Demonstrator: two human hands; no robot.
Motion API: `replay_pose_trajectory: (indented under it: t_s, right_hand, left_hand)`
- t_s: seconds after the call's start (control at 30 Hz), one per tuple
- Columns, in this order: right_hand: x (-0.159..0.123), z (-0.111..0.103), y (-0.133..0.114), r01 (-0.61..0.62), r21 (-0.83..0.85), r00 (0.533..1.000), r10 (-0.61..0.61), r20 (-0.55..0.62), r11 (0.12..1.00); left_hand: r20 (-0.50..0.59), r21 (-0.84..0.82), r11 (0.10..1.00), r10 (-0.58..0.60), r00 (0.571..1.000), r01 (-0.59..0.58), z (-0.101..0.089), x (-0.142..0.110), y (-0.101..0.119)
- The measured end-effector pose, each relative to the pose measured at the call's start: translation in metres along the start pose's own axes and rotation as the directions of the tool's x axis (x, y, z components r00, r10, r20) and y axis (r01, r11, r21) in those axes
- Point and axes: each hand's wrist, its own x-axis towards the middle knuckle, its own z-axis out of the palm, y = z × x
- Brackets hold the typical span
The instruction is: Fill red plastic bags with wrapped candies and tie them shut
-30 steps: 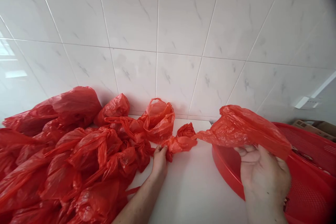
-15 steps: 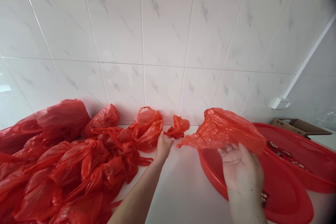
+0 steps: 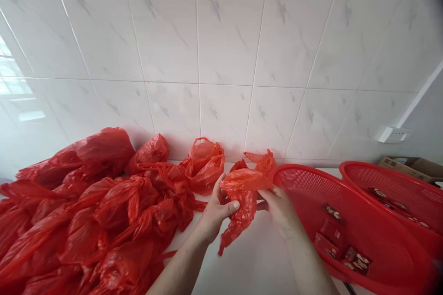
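Between my two hands, above the white table (image 3: 238,267), hangs a crumpled red plastic bag (image 3: 245,205). My left hand (image 3: 217,209) grips its left side, thumb in front. On the bag's right upper edge my right hand (image 3: 277,203) is closed, its fingertips partly behind the plastic. A tail of the bag dangles low to the left. Close behind it, by the wall, lies another small red bag (image 3: 265,161). A red bag with loop handles (image 3: 204,166) stands just left of my left hand.
A large heap of filled red bags (image 3: 104,226) covers the left side. To the right stand a red perforated basket (image 3: 387,249) with several small red packets (image 3: 332,235) and a second red basket (image 3: 360,170). A cardboard box (image 3: 411,166) sits at far right, below a wall socket (image 3: 394,134).
The red bag has come from over the basket to the middle, and now hangs gathered. My left hand has left the wall side and holds it too. The view has shifted slightly.
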Motion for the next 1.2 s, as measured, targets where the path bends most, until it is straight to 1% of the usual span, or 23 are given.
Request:
replay_pose_trajectory:
  t_s: [0.03,0.1,0.17,0.2,0.27,0.37,0.43,0.5,0.57,0.6,0.63,0.7,0.77,0.8,0.83,0.9,0.93,1.0,1.1,1.17,1.2]
  right_hand:
    - [0.002,0.0,0.002,-0.015,-0.005,1.0,0.015,-0.015,1.0]
    - [0.006,-0.005,0.007,-0.01,0.044,0.993,0.015,-0.115,0.999]
    - [0.01,-0.011,0.011,0.036,0.121,0.977,-0.01,-0.212,0.992]
    - [0.012,-0.014,0.013,0.06,0.161,0.973,-0.022,-0.231,0.985]
    - [0.014,-0.017,0.015,0.087,0.214,0.974,-0.038,-0.225,0.973]
    - [0.015,-0.016,0.015,0.099,0.231,0.976,-0.05,-0.21,0.968]
    - [0.014,-0.016,0.014,0.111,0.226,0.973,-0.059,-0.224,0.968]
    - [0.014,-0.017,0.013,0.117,0.203,0.962,-0.06,-0.266,0.972]
    - [0.012,-0.017,0.011,0.098,0.132,0.955,-0.056,-0.29,0.986]
    - [0.011,-0.016,0.01,0.079,0.078,0.963,-0.056,-0.265,0.994]
    - [0.008,-0.013,0.009,0.061,0.016,0.977,-0.056,-0.204,0.998]
    - [0.0,-0.002,0.008,0.056,-0.099,0.998,-0.056,-0.004,0.994]
    - [-0.01,0.014,0.007,0.076,-0.184,0.979,-0.038,0.199,0.98]
    - [-0.014,0.023,0.007,0.082,-0.219,0.968,-0.025,0.251,0.972]
    - [-0.017,0.031,0.009,0.084,-0.251,0.962,-0.013,0.272,0.964]
    - [-0.019,0.042,0.013,0.08,-0.307,0.967,0.0,0.253,0.948]
    - [-0.017,0.043,0.015,0.081,-0.327,0.973,-0.003,0.231,0.942]
    - [-0.01,0.039,0.018,0.074,-0.341,0.984,-0.012,0.18,0.937]
    - [0.001,0.018,0.018,0.018,-0.256,0.998,-0.002,0.065,0.966]
    - [0.006,0.003,0.015,-0.013,-0.133,1.0,0.011,-0.014,0.991]
    - [0.007,-0.002,0.013,0.001,-0.068,0.998,-0.006,-0.068,0.998]
  left_hand:
    - [-0.015,-0.02,1.0,-0.009,1.0,0.009,-0.003,-0.001,-0.002]
    - [-0.045,-0.071,0.997,-0.038,0.998,0.035,-0.012,-0.002,-0.008]
    - [-0.104,-0.062,0.997,-0.059,0.993,0.052,-0.024,-0.004,-0.012]
    - [-0.135,-0.045,0.997,-0.066,0.989,0.06,-0.029,-0.005,-0.012]
    - [-0.187,-0.01,0.997,-0.082,0.979,0.082,-0.036,-0.008,-0.011]
    - [-0.228,0.002,0.995,-0.099,0.969,0.102,-0.039,-0.012,-0.006]
    - [-0.246,-0.042,0.994,-0.112,0.963,0.105,-0.039,-0.014,-0.003]
    - [-0.27,-0.116,0.988,-0.126,0.955,0.097,-0.04,-0.014,-0.001]
    - [-0.284,-0.185,0.979,-0.138,0.949,0.087,-0.042,-0.014,0.0]
    - [-0.289,-0.208,0.975,-0.14,0.947,0.081,-0.041,-0.013,0.0]
    - [-0.295,-0.222,0.972,-0.141,0.945,0.075,-0.04,-0.013,0.0]
    - [-0.311,-0.233,0.97,-0.14,0.94,0.068,-0.035,-0.014,0.0]
    - [-0.299,-0.227,0.971,-0.143,0.943,0.075,-0.027,-0.016,0.002]
    - [-0.27,-0.218,0.972,-0.146,0.952,0.087,-0.023,-0.018,0.004]
    - [-0.229,-0.203,0.974,-0.147,0.962,0.1,-0.02,-0.019,0.006]
    - [-0.15,-0.156,0.981,-0.135,0.979,0.112,-0.016,-0.021,0.011]
    - [-0.125,-0.132,0.986,-0.122,0.985,0.106,-0.017,-0.022,0.013]
    - [-0.135,-0.1,0.992,-0.09,0.987,0.077,-0.022,-0.022,0.017]
    - [-0.263,-0.109,0.994,-0.045,0.964,0.016,-0.036,-0.019,0.021]
    - [-0.362,-0.136,0.99,-0.024,0.932,-0.027,-0.047,-0.016,0.024]
    - [-0.403,-0.148,0.988,-0.017,0.915,-0.047,-0.052,-0.015,0.026]
